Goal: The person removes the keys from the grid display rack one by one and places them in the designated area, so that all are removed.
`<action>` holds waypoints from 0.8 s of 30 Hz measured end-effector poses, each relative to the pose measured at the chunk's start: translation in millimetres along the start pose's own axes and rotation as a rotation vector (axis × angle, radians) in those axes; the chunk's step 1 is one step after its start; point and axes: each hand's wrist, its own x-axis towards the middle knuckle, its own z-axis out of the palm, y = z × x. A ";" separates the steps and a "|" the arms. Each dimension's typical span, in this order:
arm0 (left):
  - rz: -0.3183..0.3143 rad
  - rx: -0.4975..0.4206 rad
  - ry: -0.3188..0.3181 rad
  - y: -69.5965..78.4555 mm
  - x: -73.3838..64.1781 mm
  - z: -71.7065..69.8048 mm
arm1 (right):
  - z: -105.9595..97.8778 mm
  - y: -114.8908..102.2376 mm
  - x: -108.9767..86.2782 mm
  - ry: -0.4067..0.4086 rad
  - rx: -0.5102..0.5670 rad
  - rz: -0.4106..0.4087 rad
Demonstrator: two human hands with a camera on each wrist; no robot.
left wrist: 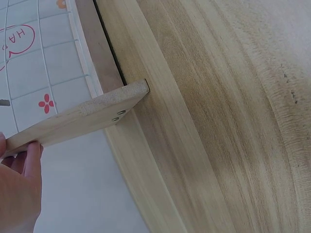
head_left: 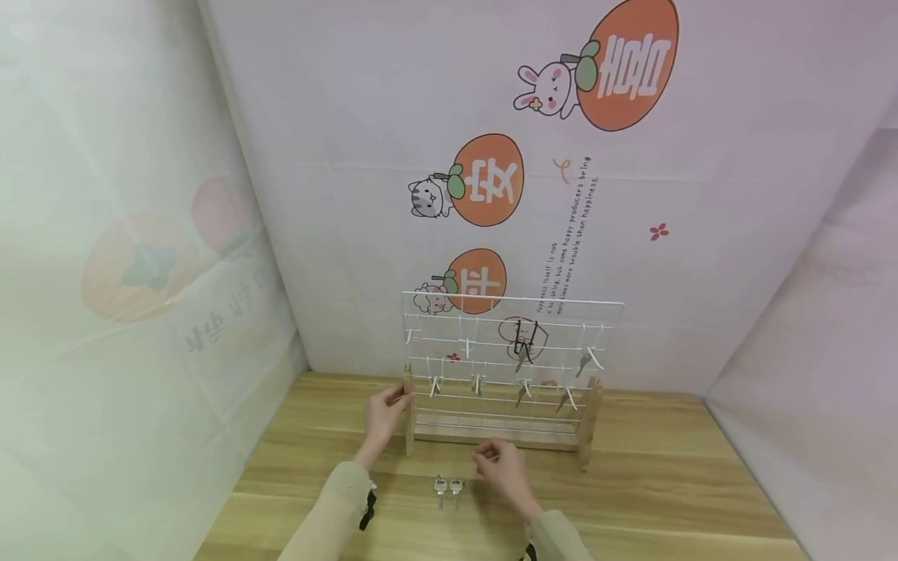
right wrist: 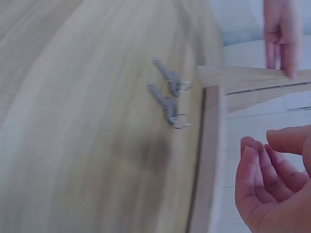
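A white wire grid rack point(head_left: 491, 427) stands between two wooden end posts. My left hand point(head_left: 382, 417) grips the left post point(left wrist: 97, 114), thumb on one side and fingers on the other. In front of the rack, my right hand point(head_left: 505, 471) hovers with loosely bent fingers; the right wrist view shows a gap between thumb and fingertips point(right wrist: 249, 151), and nothing held. Two silver keys with small rings, a left key point(head_left: 440, 486) and a right key point(head_left: 457, 486), lie side by side on the table, left of my right hand.
Several keys hang from the rack's white hooks, among them a key point(head_left: 584, 362) at upper right. A black hook point(head_left: 525, 335) sits on the upper grid. The wooden table point(head_left: 659, 483) meets printed cloth walls point(head_left: 337, 234) behind and at both sides.
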 end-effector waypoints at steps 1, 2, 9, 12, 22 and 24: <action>-0.003 -0.003 0.002 0.2 -0.1 -0.1 | -2.4 -4.1 0.5 0.010 -0.006 -0.004; -0.004 -0.003 0.002 0.3 -0.1 0.0 | -4.8 -8.1 1.1 0.021 -0.007 -0.006; -0.008 -0.010 0.011 -0.6 -0.1 1.0 | -22.0 -30.9 5.7 0.093 -0.001 -0.031; -0.002 -0.014 0.013 -1.0 0.6 1.4 | -32.5 -39.1 7.9 0.116 -0.012 -0.017; 0.004 -0.033 0.002 -2.3 0.9 1.3 | -73.4 -62.7 18.8 0.252 -0.003 -0.032; 0.001 -0.028 0.003 -2.6 1.4 1.6 | -80.9 -65.7 20.8 0.275 -0.010 -0.039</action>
